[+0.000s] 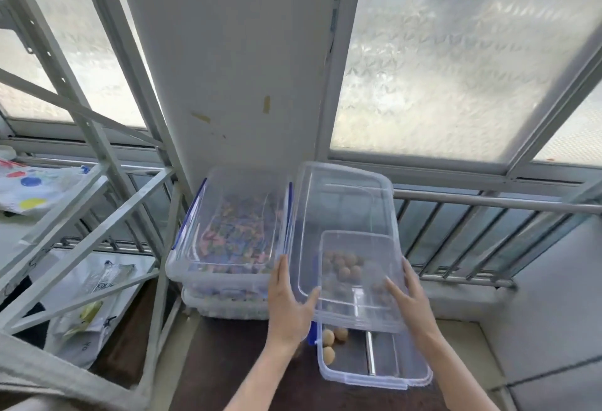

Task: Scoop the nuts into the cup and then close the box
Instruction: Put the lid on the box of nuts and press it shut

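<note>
A clear plastic box [374, 374] stands on the dark table, with several round brown nuts [329, 339] in its left part and more showing through the lid. Its clear lid [345, 208] hovers tilted above the box, far end raised. My left hand [290, 303] grips the lid's left edge, thumb on top. My right hand [410, 300] grips the right edge. A metal handle [369, 352], perhaps of a scoop, lies inside the box. No cup is in view.
Two stacked clear boxes [228, 231] with blue clips and colourful pieces stand just left of the lid. A grey metal rack [107, 215] with bags fills the left. A railing [488, 234] and frosted windows lie behind; a grey wall [553, 313] is at right.
</note>
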`<state>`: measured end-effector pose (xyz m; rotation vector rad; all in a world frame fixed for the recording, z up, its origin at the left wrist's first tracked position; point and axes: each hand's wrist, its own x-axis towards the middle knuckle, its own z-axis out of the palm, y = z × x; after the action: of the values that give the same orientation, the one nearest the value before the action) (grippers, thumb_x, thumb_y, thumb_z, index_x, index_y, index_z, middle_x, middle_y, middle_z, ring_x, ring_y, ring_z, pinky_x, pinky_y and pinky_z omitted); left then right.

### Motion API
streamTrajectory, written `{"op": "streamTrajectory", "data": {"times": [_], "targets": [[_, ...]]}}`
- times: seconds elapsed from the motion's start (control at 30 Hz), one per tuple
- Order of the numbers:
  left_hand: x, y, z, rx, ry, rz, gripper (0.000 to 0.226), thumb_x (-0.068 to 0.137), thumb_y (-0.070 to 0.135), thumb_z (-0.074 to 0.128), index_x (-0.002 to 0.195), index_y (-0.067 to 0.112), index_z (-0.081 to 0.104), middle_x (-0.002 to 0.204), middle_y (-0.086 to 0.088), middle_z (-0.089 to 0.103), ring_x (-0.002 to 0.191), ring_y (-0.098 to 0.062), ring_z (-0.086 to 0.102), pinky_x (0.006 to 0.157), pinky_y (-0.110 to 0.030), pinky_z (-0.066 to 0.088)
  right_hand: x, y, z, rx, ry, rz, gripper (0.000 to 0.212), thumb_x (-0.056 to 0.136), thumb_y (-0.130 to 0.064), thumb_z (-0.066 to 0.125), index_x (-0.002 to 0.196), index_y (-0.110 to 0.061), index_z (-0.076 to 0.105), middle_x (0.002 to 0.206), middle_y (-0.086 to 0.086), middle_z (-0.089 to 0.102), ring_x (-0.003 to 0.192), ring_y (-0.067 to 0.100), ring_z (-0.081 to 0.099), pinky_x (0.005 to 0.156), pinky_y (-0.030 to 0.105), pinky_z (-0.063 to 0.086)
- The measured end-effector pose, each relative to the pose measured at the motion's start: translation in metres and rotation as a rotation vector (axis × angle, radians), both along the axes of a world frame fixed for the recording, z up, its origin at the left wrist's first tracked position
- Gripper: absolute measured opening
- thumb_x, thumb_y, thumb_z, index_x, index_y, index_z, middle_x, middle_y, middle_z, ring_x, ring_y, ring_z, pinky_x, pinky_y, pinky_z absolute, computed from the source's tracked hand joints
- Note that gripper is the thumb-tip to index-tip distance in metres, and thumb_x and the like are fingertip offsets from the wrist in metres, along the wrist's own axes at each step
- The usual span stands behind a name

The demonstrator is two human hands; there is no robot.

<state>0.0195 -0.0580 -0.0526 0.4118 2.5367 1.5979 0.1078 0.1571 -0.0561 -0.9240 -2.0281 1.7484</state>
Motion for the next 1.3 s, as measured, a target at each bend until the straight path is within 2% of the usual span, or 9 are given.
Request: {"op": "streamTrajectory", "data": {"times": [0.1, 0.2, 0.3, 0.4, 0.5, 0.67, 0.87, 1.07, 1.3], "targets": [[0.047, 0.025, -0.035, -0.018, -0.11, -0.06, 0.093, 0.081, 0.033, 0.073, 0.152, 0.014, 0.016, 0.15, 0.012, 0.016, 0.149, -0.017, 0.014, 0.116, -0.015, 0.004, 0.055, 0.021, -0.03, 0.041, -0.099, -0.034, 0.064, 0.097, -0.015, 0.057, 0.153, -0.015, 0.026, 0.152, -0.002, 0.033, 0.144, 0.015, 0.027, 0.117, 0.033, 0.022], [0.077, 0.034, -0.065, -0.029, -0.189, -0.102, 0.095, 0.075, 0.029, 0.077, 0.149, 0.015, 0.02, 0.152, 0.005, 0.02, 0.147, -0.015, 0.016, 0.108, 0.001, -0.006, 0.09, 0.032, -0.07, 0.066, -0.21, -0.034, 0.062, 0.097, -0.013, 0.055, 0.152, -0.014, 0.026, 0.158, 0.002, 0.026, 0.146, 0.016, 0.023, 0.122, 0.038, 0.017], [0.087, 0.036, -0.085, -0.073, -0.264, -0.065, 0.099, 0.069, 0.028, 0.08, 0.148, 0.004, 0.026, 0.156, -0.008, 0.027, 0.144, -0.015, 0.022, 0.104, 0.006, -0.006, 0.101, 0.031, -0.096, 0.08, -0.295, -0.001, 0.065, 0.098, -0.019, 0.054, 0.153, -0.016, 0.022, 0.161, 0.003, 0.021, 0.147, 0.017, 0.02, 0.123, 0.043, 0.016], [0.088, 0.036, -0.096, -0.126, -0.277, -0.035, 0.099, 0.07, 0.025, 0.082, 0.148, 0.001, 0.026, 0.156, -0.013, 0.029, 0.145, -0.028, 0.028, 0.11, -0.007, 0.004, 0.096, 0.029, -0.104, 0.087, -0.298, 0.023, 0.065, 0.099, -0.021, 0.052, 0.155, -0.017, 0.019, 0.161, 0.001, 0.019, 0.149, 0.017, 0.016, 0.123, 0.043, 0.014], [0.084, 0.038, -0.105, -0.155, -0.282, -0.02, 0.098, 0.071, 0.016, 0.084, 0.148, 0.0, 0.025, 0.156, -0.013, 0.029, 0.146, -0.028, 0.028, 0.112, -0.018, 0.012, 0.088, 0.032, -0.103, 0.101, -0.316, 0.055, 0.066, 0.1, -0.025, 0.05, 0.156, -0.018, 0.015, 0.162, -0.003, 0.016, 0.149, 0.014, 0.012, 0.123, 0.04, 0.013], [0.08, 0.041, -0.109, -0.185, -0.309, -0.05, 0.102, 0.073, 0.022, 0.083, 0.151, 0.005, 0.019, 0.16, -0.008, 0.024, 0.148, -0.023, 0.024, 0.115, -0.023, 0.017, 0.08, 0.041, -0.106, 0.089, -0.313, 0.084, 0.067, 0.1, -0.026, 0.049, 0.156, -0.019, 0.012, 0.163, -0.006, 0.013, 0.149, 0.011, 0.011, 0.122, 0.034, 0.012], [0.077, 0.044, -0.11, -0.231, -0.304, -0.069, 0.101, 0.081, 0.034, 0.075, 0.154, 0.01, 0.011, 0.163, -0.004, 0.012, 0.15, -0.019, 0.015, 0.118, -0.025, 0.013, 0.076, 0.046, -0.109, 0.111, -0.341, 0.1, 0.067, 0.101, -0.024, 0.049, 0.156, -0.016, 0.012, 0.163, -0.004, 0.013, 0.15, 0.012, 0.01, 0.119, 0.03, 0.01], [0.068, 0.05, -0.111, -0.297, -0.312, -0.097, 0.1, 0.085, 0.037, 0.07, 0.154, 0.008, 0.004, 0.163, -0.007, 0.005, 0.15, -0.023, 0.011, 0.12, -0.031, 0.013, 0.067, 0.05, -0.11, 0.16, -0.395, 0.099, 0.067, 0.1, -0.022, 0.049, 0.156, -0.013, 0.013, 0.163, 0.001, 0.016, 0.15, 0.017, 0.014, 0.123, 0.035, 0.013], [0.068, 0.047, -0.113, -0.362, -0.285, -0.129, 0.1, 0.087, 0.043, 0.066, 0.154, 0.007, 0.0, 0.163, -0.007, 0.003, 0.151, -0.022, 0.01, 0.12, -0.03, 0.016, 0.066, 0.05, -0.113, 0.161, -0.429, 0.087, 0.067, 0.099, -0.021, 0.051, 0.155, -0.012, 0.015, 0.162, 0.002, 0.019, 0.149, 0.02, 0.019, 0.122, 0.038, 0.016]]}}
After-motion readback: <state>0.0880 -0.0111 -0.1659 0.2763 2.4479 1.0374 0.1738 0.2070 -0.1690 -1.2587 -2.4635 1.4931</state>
